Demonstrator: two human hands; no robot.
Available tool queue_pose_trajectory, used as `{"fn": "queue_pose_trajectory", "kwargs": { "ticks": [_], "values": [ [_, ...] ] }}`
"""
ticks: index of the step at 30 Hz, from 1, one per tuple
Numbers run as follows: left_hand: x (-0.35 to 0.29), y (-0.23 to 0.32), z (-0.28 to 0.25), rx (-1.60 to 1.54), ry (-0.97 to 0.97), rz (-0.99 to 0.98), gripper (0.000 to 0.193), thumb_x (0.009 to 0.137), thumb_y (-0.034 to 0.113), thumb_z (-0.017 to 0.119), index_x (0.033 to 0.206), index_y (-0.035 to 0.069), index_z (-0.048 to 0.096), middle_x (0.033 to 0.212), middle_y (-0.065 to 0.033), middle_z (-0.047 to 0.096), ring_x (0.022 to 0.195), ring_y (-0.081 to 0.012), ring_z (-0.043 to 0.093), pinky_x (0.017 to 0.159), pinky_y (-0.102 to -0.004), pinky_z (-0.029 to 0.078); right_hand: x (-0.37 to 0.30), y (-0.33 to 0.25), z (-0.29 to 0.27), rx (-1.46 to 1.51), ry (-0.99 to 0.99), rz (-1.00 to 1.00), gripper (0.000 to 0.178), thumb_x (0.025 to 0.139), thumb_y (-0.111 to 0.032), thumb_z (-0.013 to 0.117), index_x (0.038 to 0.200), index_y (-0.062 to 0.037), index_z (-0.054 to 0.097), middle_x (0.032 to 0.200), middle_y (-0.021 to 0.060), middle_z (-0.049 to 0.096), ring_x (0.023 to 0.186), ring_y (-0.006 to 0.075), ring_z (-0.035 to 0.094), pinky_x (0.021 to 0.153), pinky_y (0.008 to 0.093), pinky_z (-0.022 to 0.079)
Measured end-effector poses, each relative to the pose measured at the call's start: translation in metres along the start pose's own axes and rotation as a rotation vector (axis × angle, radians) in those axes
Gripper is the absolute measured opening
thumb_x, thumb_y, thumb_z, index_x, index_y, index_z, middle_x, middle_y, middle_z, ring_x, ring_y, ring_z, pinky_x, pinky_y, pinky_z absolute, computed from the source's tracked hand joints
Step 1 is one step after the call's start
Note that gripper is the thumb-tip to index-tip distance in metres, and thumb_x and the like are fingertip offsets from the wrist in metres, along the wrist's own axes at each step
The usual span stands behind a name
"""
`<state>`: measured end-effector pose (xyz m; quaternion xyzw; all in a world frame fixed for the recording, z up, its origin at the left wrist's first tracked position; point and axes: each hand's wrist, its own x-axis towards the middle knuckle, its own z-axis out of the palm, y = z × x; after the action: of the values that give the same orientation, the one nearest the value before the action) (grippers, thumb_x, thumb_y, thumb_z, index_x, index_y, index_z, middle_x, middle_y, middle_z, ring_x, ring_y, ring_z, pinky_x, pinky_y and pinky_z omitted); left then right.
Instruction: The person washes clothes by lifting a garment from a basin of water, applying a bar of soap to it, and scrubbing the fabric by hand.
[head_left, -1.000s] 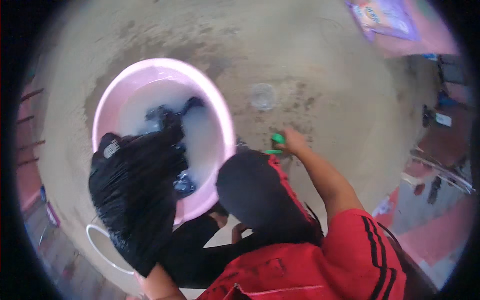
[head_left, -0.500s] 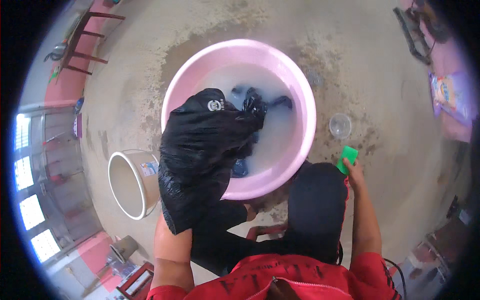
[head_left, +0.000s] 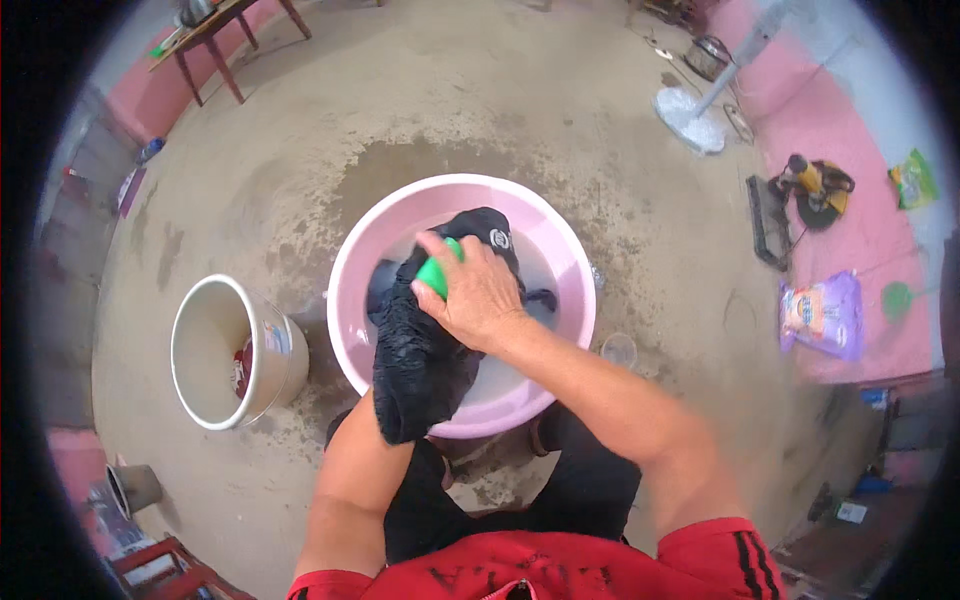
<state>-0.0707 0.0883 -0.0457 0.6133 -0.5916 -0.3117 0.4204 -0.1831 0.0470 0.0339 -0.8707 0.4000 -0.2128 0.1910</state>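
Observation:
A wet black garment (head_left: 425, 375) with a small white print is draped over my left forearm (head_left: 350, 480). My left hand and its fingers are hidden inside the cloth. My right hand (head_left: 482, 295) reaches across and is closed around a green bar of soap (head_left: 437, 270), pressed against the upper part of the garment. Both are above a pink basin (head_left: 345, 300) of cloudy water, in which other dark cloth (head_left: 540, 299) lies partly under the surface.
A white bucket (head_left: 285, 355) with dark red cloth (head_left: 241, 370) inside stands left of the basin. To its right is a clear round tub (head_left: 619, 350). Farther right are a purple packet (head_left: 822, 313) and a yellow power tool (head_left: 815, 185) by the pink wall. A wooden table (head_left: 215, 40) stands at the far left.
My right hand has brought the green soap from beside my right knee onto the garment. My view has tilted up, showing more of the floor and walls ahead.

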Motion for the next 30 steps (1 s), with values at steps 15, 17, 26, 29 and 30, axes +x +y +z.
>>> {"fn": "queue_pose_trajectory", "kwargs": {
  "ticks": [15,17,26,29,30],
  "values": [
    [0.005,-0.019,-0.017,0.176,0.136,0.068,0.019,0.087,0.019,0.054,0.096,0.003,0.058,0.095,-0.0117,0.059,0.084,-0.0231,0.057,0.072,-0.0332,0.045,0.044,0.021,0.039,0.696,0.34,0.386,0.052,0.088,-0.04,0.056,0.12,-0.0004,0.043,0.114,0.0258,0.05,0.11,0.0357,0.05,0.095,0.0401,0.038],
    [0.02,-0.015,-0.018,0.265,0.103,0.097,0.019,0.087,0.019,0.054,0.095,0.003,0.058,0.095,-0.0117,0.059,0.084,-0.0232,0.057,0.072,-0.0334,0.045,0.033,0.008,0.02,0.399,0.276,-0.013,0.054,0.088,-0.042,0.055,0.12,-0.0001,0.044,0.115,0.0255,0.051,0.109,0.0349,0.051,0.094,0.0394,0.039],
    [0.028,0.009,0.004,0.452,-0.058,0.247,0.018,0.086,0.019,0.054,0.093,0.003,0.059,0.092,-0.0116,0.059,0.082,-0.0235,0.057,0.07,-0.0341,0.045,0.048,0.096,0.093,1.085,-0.085,0.639,0.041,0.087,-0.039,0.058,0.109,-0.0041,0.054,0.11,0.0181,0.058,0.101,0.0255,0.057,0.086,0.0389,0.044],
    [0.028,-0.004,-0.011,0.517,-0.115,0.236,0.018,0.086,0.02,0.054,0.092,0.004,0.06,0.091,-0.0115,0.06,0.081,-0.0236,0.057,0.07,-0.0343,0.045,0.039,0.034,0.027,0.469,0.278,0.169,0.042,0.086,-0.041,0.056,0.11,-0.0069,0.053,0.107,0.016,0.057,0.095,0.0309,0.058,0.083,0.0406,0.046],
    [0.03,0.0,-0.007,0.544,-0.145,0.26,0.018,0.086,0.02,0.054,0.091,0.004,0.06,0.091,-0.0115,0.06,0.081,-0.0236,0.057,0.069,-0.0344,0.045,0.038,0.028,0.015,0.471,0.29,0.182,0.042,0.086,-0.041,0.056,0.11,-0.0069,0.053,0.107,0.016,0.057,0.095,0.0309,0.058,0.083,0.0406,0.046]
  ]
}}
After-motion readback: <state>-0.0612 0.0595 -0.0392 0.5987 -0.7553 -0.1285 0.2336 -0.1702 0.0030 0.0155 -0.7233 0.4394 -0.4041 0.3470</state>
